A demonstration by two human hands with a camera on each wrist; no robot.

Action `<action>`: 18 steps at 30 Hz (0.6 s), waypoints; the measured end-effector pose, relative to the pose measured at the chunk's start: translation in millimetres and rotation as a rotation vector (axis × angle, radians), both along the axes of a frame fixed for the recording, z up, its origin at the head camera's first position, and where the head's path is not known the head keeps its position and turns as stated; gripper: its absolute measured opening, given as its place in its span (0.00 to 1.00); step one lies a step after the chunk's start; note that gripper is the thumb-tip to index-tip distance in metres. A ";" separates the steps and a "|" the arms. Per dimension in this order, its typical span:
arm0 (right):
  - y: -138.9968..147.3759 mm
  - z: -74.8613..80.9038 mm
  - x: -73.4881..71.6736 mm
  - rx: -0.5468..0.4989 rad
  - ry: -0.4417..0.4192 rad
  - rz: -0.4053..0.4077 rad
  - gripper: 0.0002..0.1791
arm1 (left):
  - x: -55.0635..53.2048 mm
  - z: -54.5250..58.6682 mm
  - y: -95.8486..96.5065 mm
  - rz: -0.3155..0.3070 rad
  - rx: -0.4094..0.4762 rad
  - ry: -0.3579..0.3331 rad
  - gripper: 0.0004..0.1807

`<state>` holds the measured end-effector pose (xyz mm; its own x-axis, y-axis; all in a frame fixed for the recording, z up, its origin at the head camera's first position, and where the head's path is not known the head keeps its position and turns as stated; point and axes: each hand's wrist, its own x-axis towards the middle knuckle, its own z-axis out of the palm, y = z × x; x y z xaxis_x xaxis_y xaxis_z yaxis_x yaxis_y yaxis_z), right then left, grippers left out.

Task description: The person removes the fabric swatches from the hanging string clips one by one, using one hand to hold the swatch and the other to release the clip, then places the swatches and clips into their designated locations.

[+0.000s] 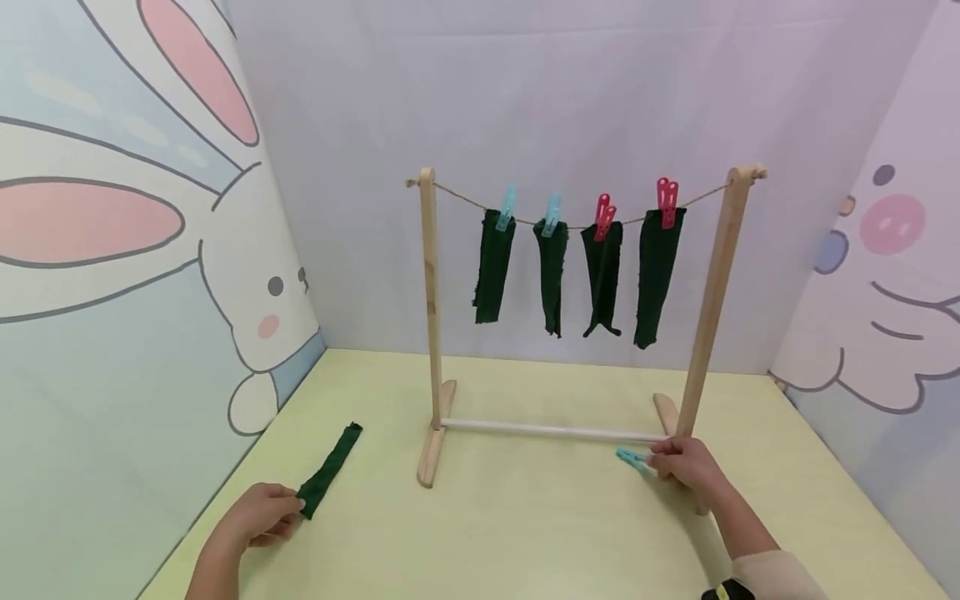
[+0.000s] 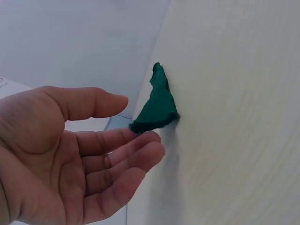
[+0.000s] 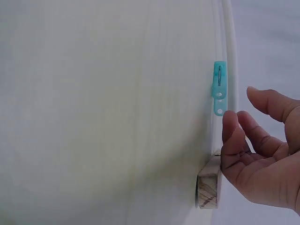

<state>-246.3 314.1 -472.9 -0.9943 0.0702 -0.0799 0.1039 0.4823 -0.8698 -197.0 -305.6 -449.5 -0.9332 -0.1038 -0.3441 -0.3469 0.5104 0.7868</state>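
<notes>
At the left of the table, a dark green cloth strip (image 1: 331, 469) lies slantwise. My left hand (image 1: 262, 512) is at its near end; in the left wrist view the thumb stands apart from the fingers and the cloth (image 2: 157, 107) is not pinched, though the index fingertip is close under its edge. On the right, my right hand (image 1: 688, 465) reaches to a light blue clothespin (image 1: 633, 459) beside the rack's right foot. The right wrist view shows a gap between thumb and fingers, with the clothespin (image 3: 219, 84) just beyond the fingertips.
A wooden drying rack (image 1: 432, 300) with a white crossbar (image 1: 555, 431) stands on the pale yellow table (image 1: 480, 533). From its sagging rope (image 1: 461, 197) hang several dark green cloths (image 1: 495, 271), clipped by blue clothespins (image 1: 552, 215) and red clothespins (image 1: 667, 204). Printed panels flank both sides.
</notes>
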 end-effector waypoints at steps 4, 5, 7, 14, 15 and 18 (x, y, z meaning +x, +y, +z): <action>1.0 7.2 5.5 -0.005 0.010 0.004 0.19 | 3.3 5.1 5.9 -0.028 -0.035 0.029 0.22; 0.7 10.4 7.3 -0.011 0.011 0.006 0.19 | 3.3 6.3 7.7 -0.033 -0.042 0.033 0.22; 0.5 17.7 10.8 -0.006 0.026 0.017 0.20 | 3.3 8.4 12.0 -0.048 -0.049 0.039 0.22; 3.5 37.1 19.1 -0.019 0.087 0.013 0.20 | 6.5 15.8 27.8 -0.065 -0.018 0.063 0.22; 4.4 38.8 19.3 -0.027 0.091 0.010 0.20 | 6.6 17.4 29.5 -0.069 -0.012 0.074 0.22; 7.7 43.2 20.2 -0.055 0.095 -0.001 0.22 | 5.6 23.2 34.3 -0.068 -0.006 0.095 0.23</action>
